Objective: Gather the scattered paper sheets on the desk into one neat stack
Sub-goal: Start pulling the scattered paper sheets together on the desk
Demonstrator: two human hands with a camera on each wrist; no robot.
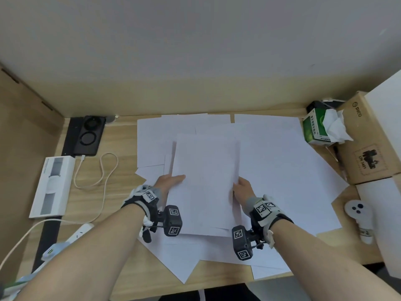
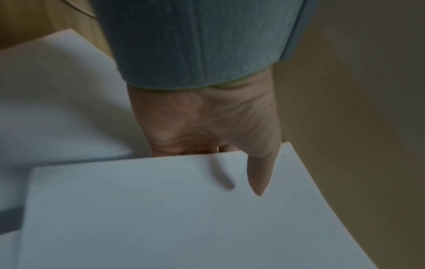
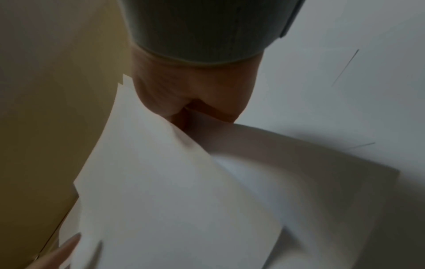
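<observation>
Head view: the left hand (image 1: 170, 181) and the right hand (image 1: 243, 189) hold a stack (image 1: 206, 177) of white sheets between them, raised a little over the desk (image 1: 121, 146). The left thumb lies flat on top of the stack's left edge with the fingers hidden below it, so this hand pinches the stack. The right hand clasps the right edge, thumb on top. Loose sheets (image 1: 280, 161) lie spread under and around both hands, overlapping one another, reaching from just beyond the fingertips back past both wrists. Well out from the left hand lie a white box (image 1: 52, 185), a black charger (image 1: 89, 135) and a looping white cable (image 1: 104, 170). Well out from the right hand stand a green tissue box (image 1: 319, 127) and a brown carton (image 1: 366, 137), with a white controller (image 1: 360, 218) nearer the person.

Left wrist view: the left hand (image 2: 207, 123) shows its thumb pressed down on the top sheet of the stack (image 2: 161, 209), the fingers tucked under the edge. More paper (image 2: 57, 109) lies beyond, beside the hand.

Right wrist view: the right hand (image 3: 195, 91) grips the stack (image 3: 172, 182) at its edge, the sheets bowing away from the palm with corners slightly fanned. The picture is dim and blurred, so finger placement below cannot be told. A fingertip of the left hand (image 3: 66, 247) shows at the far edge.
</observation>
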